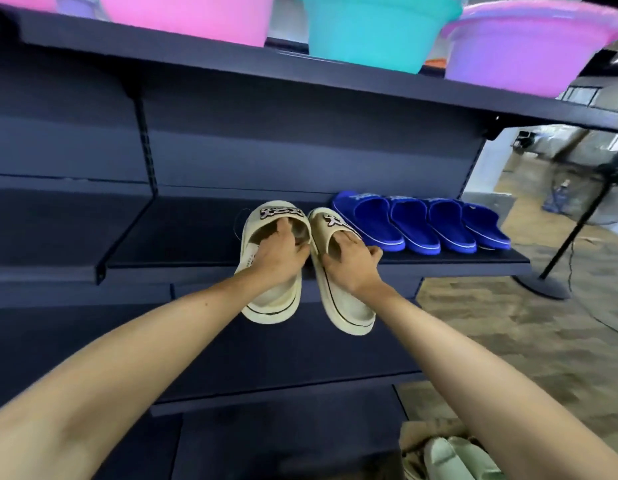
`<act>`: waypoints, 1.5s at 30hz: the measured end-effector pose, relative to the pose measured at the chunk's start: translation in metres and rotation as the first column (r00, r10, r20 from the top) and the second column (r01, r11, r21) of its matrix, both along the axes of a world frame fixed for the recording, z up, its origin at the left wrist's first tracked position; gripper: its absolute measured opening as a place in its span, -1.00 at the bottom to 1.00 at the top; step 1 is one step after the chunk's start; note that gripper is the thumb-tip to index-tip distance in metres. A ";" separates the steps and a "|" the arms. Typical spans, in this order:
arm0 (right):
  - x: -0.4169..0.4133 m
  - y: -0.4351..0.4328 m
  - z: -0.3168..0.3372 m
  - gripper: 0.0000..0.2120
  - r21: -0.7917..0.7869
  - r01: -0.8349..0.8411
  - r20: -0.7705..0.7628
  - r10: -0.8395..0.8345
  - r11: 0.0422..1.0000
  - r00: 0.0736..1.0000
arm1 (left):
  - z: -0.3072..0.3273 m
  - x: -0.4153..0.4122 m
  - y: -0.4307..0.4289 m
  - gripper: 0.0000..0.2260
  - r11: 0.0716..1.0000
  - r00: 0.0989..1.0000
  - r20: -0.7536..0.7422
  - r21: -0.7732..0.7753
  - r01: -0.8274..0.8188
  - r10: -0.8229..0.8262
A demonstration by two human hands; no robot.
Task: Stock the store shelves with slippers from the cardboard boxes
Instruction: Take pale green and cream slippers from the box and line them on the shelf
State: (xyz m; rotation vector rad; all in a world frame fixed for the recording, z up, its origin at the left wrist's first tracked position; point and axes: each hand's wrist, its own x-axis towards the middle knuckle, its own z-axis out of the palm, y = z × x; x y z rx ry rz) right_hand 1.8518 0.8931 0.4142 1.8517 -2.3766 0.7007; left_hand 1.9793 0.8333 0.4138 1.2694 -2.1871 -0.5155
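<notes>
Stretching away to the left of both hands, the dark blue shelf (183, 237) lies bare on that side. The left hand (278, 252) grips the left cream slipper (271, 306) with its fingers curled in under the strap and its thumb against the inner side. The slipper's toe end is over the shelf while its heel hangs out past the front edge, toward the person. Just beside it, the right hand (352, 263) holds the right cream slipper (350, 318) the same way: fingers tucked under the strap, toe over the shelf, heel hanging off the edge. The two slippers sit close together, nearly touching at the middle. Whether their soles rest on the board cannot be told. Just right of the right hand, four blue slippers (421, 225) stand in a row on the same shelf, toes to the back panel. Above the hands, on the upper shelf, sit a pink basin (186, 19), a teal basin (376, 32) and a purple basin (529, 50). Below the right forearm, near the person, an open cardboard box (421, 433) holds pale green slippers (449, 459). Well to the right of the hands, a fan stand (549, 284) rests on the floor.
</notes>
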 end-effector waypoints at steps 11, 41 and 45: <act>-0.018 -0.110 -0.016 -0.67 0.143 -0.079 -0.158 0.102 0.987 0.982 | -0.019 -0.014 -0.100 -0.67 0.988 0.912 0.392 -0.041 0.151 -0.123; -0.036 -0.202 -0.014 -0.70 0.197 -0.006 0.028 0.000 0.980 1.000 | -0.022 -0.017 -0.160 -0.55 0.995 0.906 0.420 -0.054 0.081 -0.051; -0.031 -0.197 -0.018 -0.68 0.224 -0.027 0.091 0.007 0.974 0.996 | -0.027 -0.018 -0.159 -0.47 0.991 0.883 0.456 -0.004 0.131 -0.114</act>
